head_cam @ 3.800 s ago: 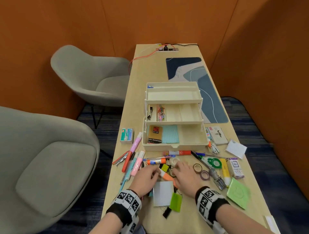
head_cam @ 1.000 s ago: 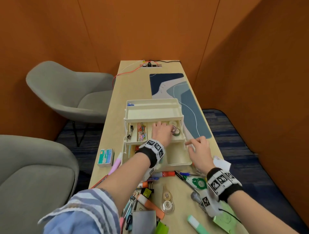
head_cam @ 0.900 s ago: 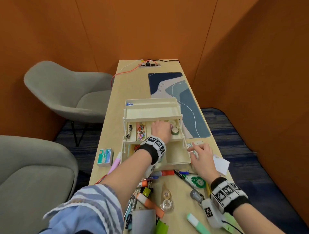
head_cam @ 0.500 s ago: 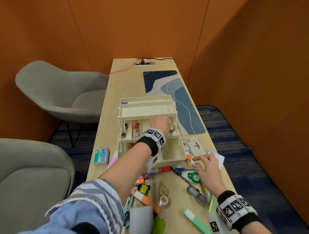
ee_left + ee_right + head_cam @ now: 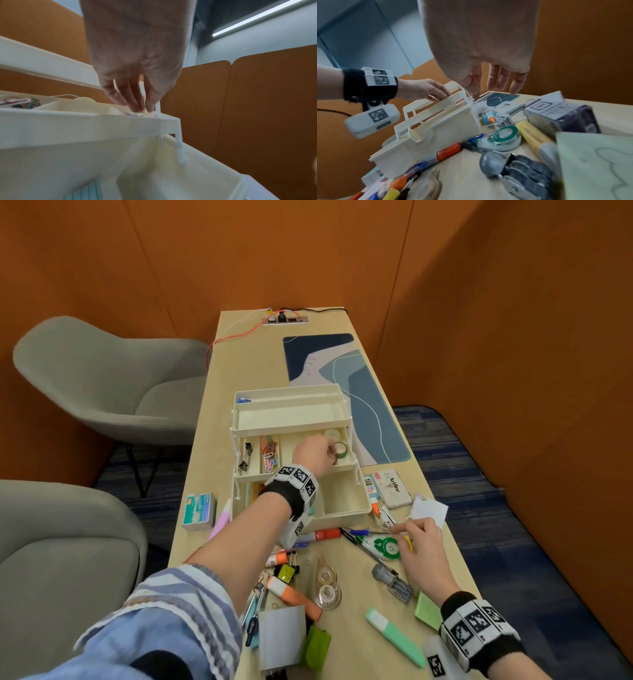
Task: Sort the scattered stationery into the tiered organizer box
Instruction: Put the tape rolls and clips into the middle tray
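The cream tiered organizer box [image 5: 346,508] stands open mid-table. My left hand [image 5: 330,455] reaches into the right compartment of its middle tier, and its fingertips [image 5: 144,108] pinch a small tape roll there. A green tape roll [image 5: 342,449] and a clear roll [image 5: 331,434] lie beside it in that compartment. Coloured paper clips [image 5: 269,455] and binder clips [image 5: 247,455] fill the left compartments. My right hand [image 5: 399,529] hovers low over the table right of the box, with its fingers [image 5: 500,81] straight, spread and holding nothing.
Near the right hand lie a staple remover [image 5: 387,517], a glue bottle [image 5: 371,491], an ink pad [image 5: 392,487], a green correction tape [image 5: 387,547] and a date stamp [image 5: 392,580]. Pens, highlighters and a staples box [image 5: 198,508] crowd the near table. Grey chairs stand left.
My right hand has drawn back from the box's right edge to the table near the staple remover. The left hand has stayed in the middle tier, where the green roll now lies.
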`<action>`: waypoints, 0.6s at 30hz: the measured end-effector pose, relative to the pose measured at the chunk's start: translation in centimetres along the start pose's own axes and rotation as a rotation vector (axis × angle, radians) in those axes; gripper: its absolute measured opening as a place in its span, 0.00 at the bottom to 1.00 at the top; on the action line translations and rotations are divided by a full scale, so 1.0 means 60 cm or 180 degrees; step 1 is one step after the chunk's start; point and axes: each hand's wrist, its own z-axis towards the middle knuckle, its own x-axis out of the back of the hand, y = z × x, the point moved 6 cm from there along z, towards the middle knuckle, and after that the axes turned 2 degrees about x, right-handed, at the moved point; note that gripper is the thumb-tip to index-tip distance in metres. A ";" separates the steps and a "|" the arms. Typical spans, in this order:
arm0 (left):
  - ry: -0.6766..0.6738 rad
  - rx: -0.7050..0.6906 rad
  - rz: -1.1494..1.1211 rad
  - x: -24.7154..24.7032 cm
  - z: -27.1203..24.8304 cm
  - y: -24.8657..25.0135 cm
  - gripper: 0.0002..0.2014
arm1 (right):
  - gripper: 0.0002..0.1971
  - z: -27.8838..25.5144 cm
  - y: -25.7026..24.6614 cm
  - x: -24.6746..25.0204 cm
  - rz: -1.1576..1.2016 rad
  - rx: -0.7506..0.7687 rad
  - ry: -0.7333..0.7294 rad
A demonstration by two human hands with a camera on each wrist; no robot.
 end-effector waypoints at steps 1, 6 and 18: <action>0.0189 -0.0060 -0.0064 0.010 -0.012 0.006 0.07 | 0.12 -0.002 0.007 0.002 0.0000 -0.0031 0.0019; 0.0564 -0.0463 -0.0712 0.025 -0.127 0.024 0.08 | 0.15 -0.003 0.060 0.029 0.0050 -0.0576 0.0308; -0.0600 0.0339 -0.0995 -0.123 -0.379 -0.131 0.09 | 0.23 0.011 0.022 -0.093 -0.2167 0.0459 -0.0759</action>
